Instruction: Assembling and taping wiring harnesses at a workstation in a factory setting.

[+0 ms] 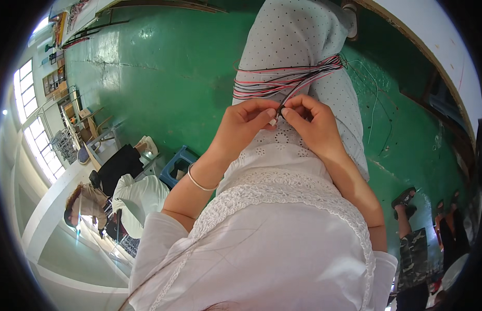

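Observation:
A bundle of thin red, black and white wires (pixel 272 79) lies across my lap, over the dotted light trousers. Its gathered end runs down between my two hands, where a small white connector (pixel 273 122) shows just below the fingertips. With thumb and index finger, my left hand (pixel 247 124) pinches the wires beside that connector. Close against it, my right hand (pixel 311 120) pinches the same wire end at a small dark piece whose kind I cannot make out. Both hands nearly touch above my waist.
A blue plastic stool (pixel 180 165) stands on the green floor (pixel 147 78) to the left. Beyond it, a person in light trousers (pixel 140 197) sits by a white table (pixel 49 223). Another table's edge (pixel 433 46) curves at upper right; loose wires (pixel 375 98) hang beneath. Other people's legs (pixel 407 228) show at lower right.

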`<state>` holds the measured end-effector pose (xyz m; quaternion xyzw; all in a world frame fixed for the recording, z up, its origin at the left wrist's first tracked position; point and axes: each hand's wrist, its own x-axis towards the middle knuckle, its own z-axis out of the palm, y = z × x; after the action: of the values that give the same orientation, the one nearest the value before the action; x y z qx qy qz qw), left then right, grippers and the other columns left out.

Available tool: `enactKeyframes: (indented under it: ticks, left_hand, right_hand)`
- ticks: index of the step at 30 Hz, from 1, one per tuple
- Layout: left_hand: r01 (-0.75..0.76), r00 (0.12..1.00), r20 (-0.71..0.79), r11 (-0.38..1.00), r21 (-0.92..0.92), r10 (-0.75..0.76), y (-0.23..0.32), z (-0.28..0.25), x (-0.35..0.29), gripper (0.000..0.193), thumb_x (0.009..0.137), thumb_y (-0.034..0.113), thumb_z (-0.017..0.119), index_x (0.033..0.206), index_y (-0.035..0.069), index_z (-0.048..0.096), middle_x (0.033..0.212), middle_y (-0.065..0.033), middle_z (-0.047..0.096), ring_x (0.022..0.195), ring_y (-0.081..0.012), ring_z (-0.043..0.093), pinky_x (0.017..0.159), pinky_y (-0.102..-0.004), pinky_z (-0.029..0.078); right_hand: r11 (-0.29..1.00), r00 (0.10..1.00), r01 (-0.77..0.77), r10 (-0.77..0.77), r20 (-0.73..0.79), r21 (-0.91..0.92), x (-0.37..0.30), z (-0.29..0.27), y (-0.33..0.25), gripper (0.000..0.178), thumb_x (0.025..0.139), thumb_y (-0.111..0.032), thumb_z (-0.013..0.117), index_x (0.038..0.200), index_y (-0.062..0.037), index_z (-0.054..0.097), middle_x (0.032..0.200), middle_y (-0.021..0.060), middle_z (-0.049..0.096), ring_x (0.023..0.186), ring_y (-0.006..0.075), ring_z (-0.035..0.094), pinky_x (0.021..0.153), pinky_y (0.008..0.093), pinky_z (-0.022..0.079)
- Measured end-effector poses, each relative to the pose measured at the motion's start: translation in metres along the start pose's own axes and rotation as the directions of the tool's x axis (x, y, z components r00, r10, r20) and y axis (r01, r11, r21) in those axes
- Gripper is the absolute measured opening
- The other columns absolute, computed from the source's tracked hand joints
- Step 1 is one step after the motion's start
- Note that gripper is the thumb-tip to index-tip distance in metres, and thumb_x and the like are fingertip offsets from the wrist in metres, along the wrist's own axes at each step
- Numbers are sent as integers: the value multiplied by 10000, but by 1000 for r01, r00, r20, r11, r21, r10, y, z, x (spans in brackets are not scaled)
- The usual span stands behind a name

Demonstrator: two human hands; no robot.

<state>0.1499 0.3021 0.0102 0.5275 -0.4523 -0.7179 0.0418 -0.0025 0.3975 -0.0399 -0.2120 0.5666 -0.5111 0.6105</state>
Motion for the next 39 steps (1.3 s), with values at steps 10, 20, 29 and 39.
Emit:
enactKeyframes:
  ticks: [10,20,29,39]
  left_hand:
    - [-156,976,-108,956,250,188,-9,7,-2,171,880,33,669,1039,-22,693,938,-54,705,834,-91,657,752,-232,554]
    - [-187,967,-143,968,168,212,-13,5,4,136,886,81,693,986,-12,686,906,-44,701,796,-87,644,705,-214,511]
    - [-353,891,10,678,645,455,22,-2,-4,118,922,107,648,985,8,636,851,-61,671,695,-129,623,601,-277,499]
    - [-469,873,203,652,596,443,56,-17,-9,265,894,1,647,1142,1,554,907,-72,658,792,-130,630,684,-254,513]
  right_hand:
    - [987,998,-50,44,-48,-150,1,2,0,83,856,-100,704,901,-38,672,734,-49,617,678,35,511,630,209,406]
    - [963,995,-74,54,-83,-261,0,4,-10,176,833,-141,740,938,-24,661,709,-2,650,665,50,564,606,216,454]
    - [287,580,603,-799,162,-744,19,-16,-38,133,922,-146,639,985,-31,618,944,57,672,806,131,646,705,275,511]
    - [928,980,99,-28,197,-360,20,-12,-49,205,932,-226,653,891,-35,591,733,9,586,643,66,488,610,245,412]
